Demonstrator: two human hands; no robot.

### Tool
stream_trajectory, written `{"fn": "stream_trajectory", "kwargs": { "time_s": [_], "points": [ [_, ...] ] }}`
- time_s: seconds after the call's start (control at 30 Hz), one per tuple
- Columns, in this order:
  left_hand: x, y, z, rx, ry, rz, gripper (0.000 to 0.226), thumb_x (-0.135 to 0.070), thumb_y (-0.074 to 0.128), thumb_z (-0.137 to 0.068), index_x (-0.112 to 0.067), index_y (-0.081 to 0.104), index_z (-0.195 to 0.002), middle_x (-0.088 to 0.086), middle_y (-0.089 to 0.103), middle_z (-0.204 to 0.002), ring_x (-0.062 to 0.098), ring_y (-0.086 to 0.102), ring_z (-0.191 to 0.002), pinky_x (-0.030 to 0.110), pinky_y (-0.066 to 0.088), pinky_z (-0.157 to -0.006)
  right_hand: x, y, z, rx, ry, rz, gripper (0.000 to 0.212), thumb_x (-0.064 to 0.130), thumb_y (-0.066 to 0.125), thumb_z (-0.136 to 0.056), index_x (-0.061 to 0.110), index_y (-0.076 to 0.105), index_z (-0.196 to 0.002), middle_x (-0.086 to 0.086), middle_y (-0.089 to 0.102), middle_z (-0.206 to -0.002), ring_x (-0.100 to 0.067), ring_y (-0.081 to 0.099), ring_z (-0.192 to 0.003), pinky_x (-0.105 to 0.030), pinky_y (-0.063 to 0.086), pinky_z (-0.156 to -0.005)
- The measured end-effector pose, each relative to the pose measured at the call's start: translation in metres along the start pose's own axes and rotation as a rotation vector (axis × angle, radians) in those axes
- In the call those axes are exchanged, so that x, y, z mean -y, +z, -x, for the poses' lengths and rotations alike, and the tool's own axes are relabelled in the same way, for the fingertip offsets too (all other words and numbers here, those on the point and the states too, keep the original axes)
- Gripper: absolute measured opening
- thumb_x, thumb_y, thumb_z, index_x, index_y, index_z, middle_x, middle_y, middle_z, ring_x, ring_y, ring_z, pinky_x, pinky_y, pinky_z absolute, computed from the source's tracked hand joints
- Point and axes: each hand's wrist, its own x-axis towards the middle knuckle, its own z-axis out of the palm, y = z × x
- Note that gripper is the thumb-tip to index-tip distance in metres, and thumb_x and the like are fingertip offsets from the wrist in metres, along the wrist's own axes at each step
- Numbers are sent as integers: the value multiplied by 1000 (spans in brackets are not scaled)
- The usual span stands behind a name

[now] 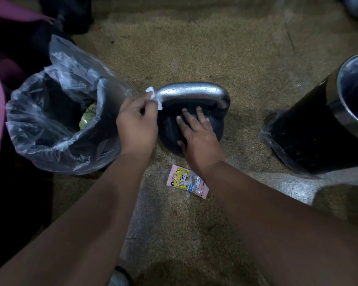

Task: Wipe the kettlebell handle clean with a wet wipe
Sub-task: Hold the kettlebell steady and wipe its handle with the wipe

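The left hand [136, 122] has its fingers curled in a pinch round a crumpled white wet wipe [152, 93], thin and soft, and holds it against the left end of the kettlebell handle [192, 90]. The handle is a thick arch of smooth silvery metal, beaded with small drops. The right hand [196, 137] lies flat, fingers straight and slightly spread, pressed on the rounded black kettlebell body [167, 129], which looks matte and dark. The kettlebell stands on a speckled tan floor [194, 48] of grainy texture, between the two forearms' reach, in the middle of the view.

Just below the right wrist a small pink packet [186, 181], glossy and rectangular with a cartoon print, lies flat on the floor, partly under the forearm.

To the left, touching the left hand's outer side, stands a bin lined with a wrinkled clear plastic bag [56, 129] whose edges stick up loosely. Inside, on the dark bottom, lies a pale green wrapper [87, 118]; the rest of its contents is too dark to tell.

To the right, well apart from the kettlebell, stands a black round bin [310, 129] with a shiny metal rim and a clear liner gathered at its foot; its inside is dark.

Both forearms are bare and reach forward from the bottom of the view.
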Motion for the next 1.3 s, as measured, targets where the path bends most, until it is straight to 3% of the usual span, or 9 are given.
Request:
{"fn": "stream_trajectory", "kwargs": {
  "time_s": [0.07, 0.13, 0.2, 0.27, 0.33, 0.4, 0.8, 0.97, 1.3],
  "points": [
    [2, 0, 1, 6, -30, 125, 23, -17, 57, -95, -10, 73, -109, 5, 64, -115, 1, 60, -105, 16, 41, -101, 0, -1, 0, 3, 1, 2, 62, 24, 62, -88, 14, 41, -145, -4, 28, -156, -36, 14, -146, -47, 23, -116],
    [4, -1, 4, 20, 11, 91, 23, -12, 58, -97, -8, 71, -116, 5, 60, -119, -13, 55, -101, 7, 38, -97, 0, -1, 0, 4, 0, 0, 63, 23, 63, -88, 14, 41, -146, -4, 28, -156, -35, 13, -146, -47, 23, -116],
    [8, -1, 3, 18, 47, 66, 24, -8, 62, -94, -11, 70, -117, 5, 60, -115, -18, 54, -94, 3, 37, -93, 0, -1, 0, 5, -1, 0, 64, 23, 64, -87, 14, 41, -145, -4, 28, -156, -36, 14, -146, -47, 23, -116],
    [12, 1, 0, 3, 15, 71, 25, -11, 70, -89, -22, 72, -111, 2, 65, -108, -12, 60, -89, 11, 45, -92, 0, -1, 0, 6, -4, 1, 64, 23, 65, -86, 14, 42, -145, -4, 29, -156, -36, 14, -146, -48, 23, -116],
    [15, 4, -5, -16, -67, 114, 24, -18, 75, -83, -33, 73, -102, 0, 71, -102, 3, 68, -89, 28, 54, -93, -1, 0, 0, 2, -6, -1, 64, 23, 65, -86, 13, 42, -145, -5, 30, -156, -36, 15, -145, -48, 24, -116],
    [13, 6, -7, -45, -78, 109, 20, -21, 75, -82, -34, 74, -97, -2, 73, -98, 6, 70, -88, 34, 55, -92, -1, -1, 0, -5, -10, 2, 63, 23, 65, -86, 13, 42, -145, -5, 30, -155, -37, 16, -145, -47, 23, -116],
    [-5, 7, -11, -91, 24, 5, 18, -22, 68, -86, -26, 78, -101, -10, 72, -96, -1, 66, -92, 21, 50, -92, -2, 0, -1, 26, -11, 19, 63, 27, 60, -89, 15, 37, -147, -3, 25, -157, -35, 11, -146, -47, 21, -117],
    [3, 4, -13, -86, -24, -62, 21, -25, 65, -88, -25, 77, -104, -9, 73, -103, 2, 66, -98, 28, 50, -96, -2, 0, 0, 26, -14, 24, 64, 27, 62, -88, 15, 38, -146, -4, 27, -157, -36, 13, -146, -48, 23, -116],
    [-3, 3, -8, -90, -2, -76, 18, -24, 67, -87, -23, 78, -102, -9, 74, -99, 2, 67, -93, 22, 50, -93, -1, 2, 1, 10, -1, 20, 64, 27, 63, -87, 14, 40, -146, -4, 29, -156, -36, 15, -146, -49, 25, -115]
  ]
}}
